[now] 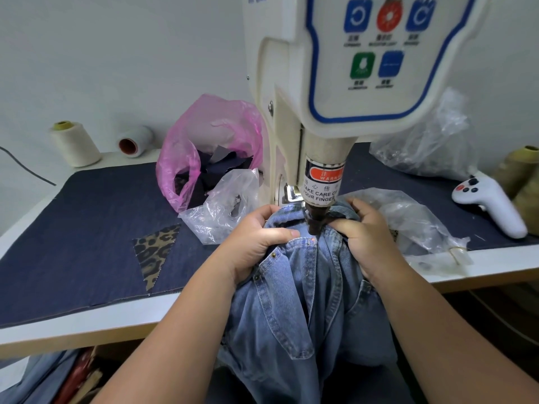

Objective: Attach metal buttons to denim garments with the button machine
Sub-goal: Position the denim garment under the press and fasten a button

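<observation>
A cream thread cone (75, 143) stands far left on the surface (87, 217), then a pink bag (210, 147). Both hands, left (256, 240) and right (364, 237), grip the denim garment (303, 287) bunched under the button machine (323, 170); a white controller (490, 205) lies right.

Two bare forearms come into the picture from the near edge, one on the left and one on the right. No sleeve shows on either arm up to the frame's edge. The left hand (256, 237) and right hand (366, 237) wear no gloves, rings, watch or bracelet. The fingernails look short and unpainted.
</observation>
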{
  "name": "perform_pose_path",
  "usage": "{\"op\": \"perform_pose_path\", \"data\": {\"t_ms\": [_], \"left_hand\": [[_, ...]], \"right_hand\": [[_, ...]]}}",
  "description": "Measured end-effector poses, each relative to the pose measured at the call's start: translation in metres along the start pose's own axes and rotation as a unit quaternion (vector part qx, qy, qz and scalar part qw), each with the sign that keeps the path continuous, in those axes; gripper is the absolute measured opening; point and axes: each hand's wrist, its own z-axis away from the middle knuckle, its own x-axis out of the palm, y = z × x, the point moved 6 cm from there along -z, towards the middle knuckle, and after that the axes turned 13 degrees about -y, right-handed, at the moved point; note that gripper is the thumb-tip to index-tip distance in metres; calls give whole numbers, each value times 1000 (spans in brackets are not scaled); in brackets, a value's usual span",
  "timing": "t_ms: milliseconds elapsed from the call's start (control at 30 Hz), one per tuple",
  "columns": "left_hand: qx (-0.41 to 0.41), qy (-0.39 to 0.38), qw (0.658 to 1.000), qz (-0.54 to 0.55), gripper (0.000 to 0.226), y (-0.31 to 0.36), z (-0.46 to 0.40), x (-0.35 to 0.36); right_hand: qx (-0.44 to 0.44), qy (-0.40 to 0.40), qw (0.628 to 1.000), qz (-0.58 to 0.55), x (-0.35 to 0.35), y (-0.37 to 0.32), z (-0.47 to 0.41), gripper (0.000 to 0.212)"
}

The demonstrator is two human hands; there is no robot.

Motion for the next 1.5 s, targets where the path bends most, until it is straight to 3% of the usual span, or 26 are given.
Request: {"op": "perform_pose_path", "data": {"t_ms": [1233, 1500], "left_hand": [[-6, 6, 1000, 5, 60, 1, 1, 0], [-10, 5, 1000, 2, 48, -2, -1, -3]], "right_hand": [[3, 5, 999, 41, 1, -1, -2, 29], [5, 9, 999, 46, 0, -2, -2, 28]]}}
